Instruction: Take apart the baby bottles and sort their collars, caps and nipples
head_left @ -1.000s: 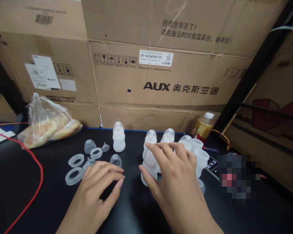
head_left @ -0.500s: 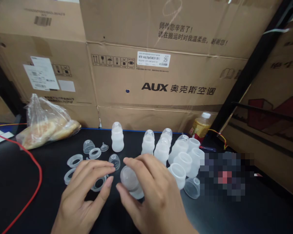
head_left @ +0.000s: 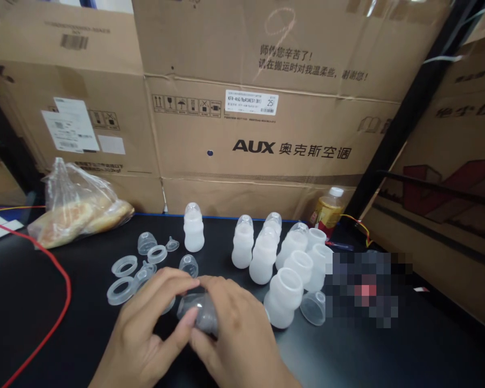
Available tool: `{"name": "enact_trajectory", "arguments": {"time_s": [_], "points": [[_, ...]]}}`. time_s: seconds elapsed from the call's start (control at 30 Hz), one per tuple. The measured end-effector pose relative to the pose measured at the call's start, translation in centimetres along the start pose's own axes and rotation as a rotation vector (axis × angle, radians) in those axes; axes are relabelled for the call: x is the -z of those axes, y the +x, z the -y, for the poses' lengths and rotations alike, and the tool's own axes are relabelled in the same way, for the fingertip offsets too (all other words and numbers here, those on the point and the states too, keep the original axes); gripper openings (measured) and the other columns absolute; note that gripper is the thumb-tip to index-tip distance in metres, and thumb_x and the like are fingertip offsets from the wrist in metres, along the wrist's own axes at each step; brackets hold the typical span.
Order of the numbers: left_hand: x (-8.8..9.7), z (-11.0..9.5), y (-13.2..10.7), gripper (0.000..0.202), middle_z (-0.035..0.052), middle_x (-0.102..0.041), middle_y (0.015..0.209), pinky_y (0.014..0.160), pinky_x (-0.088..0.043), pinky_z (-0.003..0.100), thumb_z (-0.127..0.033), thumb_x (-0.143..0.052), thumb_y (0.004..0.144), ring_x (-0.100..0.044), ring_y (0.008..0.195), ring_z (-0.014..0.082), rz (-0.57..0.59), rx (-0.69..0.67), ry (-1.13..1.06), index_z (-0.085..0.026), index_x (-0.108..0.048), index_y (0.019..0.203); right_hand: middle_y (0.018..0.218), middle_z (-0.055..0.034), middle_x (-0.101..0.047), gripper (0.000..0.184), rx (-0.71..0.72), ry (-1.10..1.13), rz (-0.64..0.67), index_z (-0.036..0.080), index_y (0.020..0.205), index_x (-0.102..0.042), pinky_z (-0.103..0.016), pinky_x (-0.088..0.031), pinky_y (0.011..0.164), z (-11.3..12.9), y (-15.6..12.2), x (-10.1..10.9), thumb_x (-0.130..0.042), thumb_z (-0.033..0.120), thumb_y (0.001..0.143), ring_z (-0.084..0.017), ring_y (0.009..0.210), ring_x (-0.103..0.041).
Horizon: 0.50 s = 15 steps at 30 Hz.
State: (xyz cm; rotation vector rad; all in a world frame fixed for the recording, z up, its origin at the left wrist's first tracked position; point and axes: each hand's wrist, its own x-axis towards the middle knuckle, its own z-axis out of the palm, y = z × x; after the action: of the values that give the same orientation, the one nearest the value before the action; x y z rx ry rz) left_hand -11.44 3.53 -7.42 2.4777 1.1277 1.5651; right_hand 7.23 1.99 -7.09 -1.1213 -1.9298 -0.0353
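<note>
My right hand [head_left: 238,328] is closed around a small baby bottle [head_left: 207,312], which lies tipped with its clear domed end to the left. My left hand [head_left: 151,323] closes on that end, its thumb across the clear plastic and its fingers bent over the top. The rest of the bottle is hidden by my right hand. Just beyond my fingers stands a clear dome cap [head_left: 189,265]. To the left lie white collar rings [head_left: 120,291], clear teats [head_left: 172,244] and another dome cap [head_left: 147,243]. A capped bottle [head_left: 194,229] stands farther back.
Several capped bottles [head_left: 263,256] and open bottles [head_left: 283,299] are grouped at the right, with a clear cap [head_left: 313,309] beside them. A drink bottle [head_left: 327,210], a bag of bread [head_left: 78,215], a red cable [head_left: 64,285] and large cardboard boxes [head_left: 246,178] surround the dark table [head_left: 36,345].
My hands have come together. The bottle in my right hand has moved left and tipped over, and my left hand, apart before, now grips its clear end.
</note>
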Motion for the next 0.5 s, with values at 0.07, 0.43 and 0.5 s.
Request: {"name": "enact_trajectory", "arguments": {"time_s": [0.07, 0.43, 0.5], "points": [[-0.4, -0.2, -0.2, 0.017, -0.0065, -0.083, 0.115, 0.098, -0.059, 0.021, -0.028, -0.068, 0.109, -0.081, 0.104, 0.0161, 0.021, 0.08, -0.044, -0.036, -0.073, 0.124, 0.102, -0.0041, -0.089, 0.04, -0.023, 0.043, -0.024, 0.02, 0.118, -0.076, -0.046, -0.078, 0.074, 0.0, 0.2, 0.2, -0.085, 0.014, 0.079, -0.031, 0.086, -0.089], [-0.2, -0.3, -0.3, 0.021, -0.0056, -0.083, 0.093, 0.067, -0.062, 0.022, -0.057, -0.078, 0.106, -0.079, 0.076, 0.0171, 0.122, 0.293, -0.281, -0.037, -0.083, 0.108, 0.115, -0.0051, -0.09, 0.072, 0.014, 0.097, -0.136, 0.028, 0.139, -0.064, -0.035, -0.074, 0.074, -3.8, -4.8, 0.7, -0.1, 0.043, 0.078, -0.03, 0.089, -0.092], [-0.6, -1.1, 0.2, 0.024, -0.0041, -0.08, 0.094, 0.064, -0.06, 0.024, -0.061, -0.082, 0.102, -0.075, 0.075, 0.0176, 0.191, 0.31, -0.351, -0.037, -0.082, 0.106, 0.104, -0.0001, -0.088, 0.056, -0.001, 0.145, -0.143, 0.03, 0.131, -0.064, -0.028, -0.07, 0.07, -4.4, -5.7, 1.0, -0.093, 0.045, 0.085, -0.024, 0.081, -0.089]]}}
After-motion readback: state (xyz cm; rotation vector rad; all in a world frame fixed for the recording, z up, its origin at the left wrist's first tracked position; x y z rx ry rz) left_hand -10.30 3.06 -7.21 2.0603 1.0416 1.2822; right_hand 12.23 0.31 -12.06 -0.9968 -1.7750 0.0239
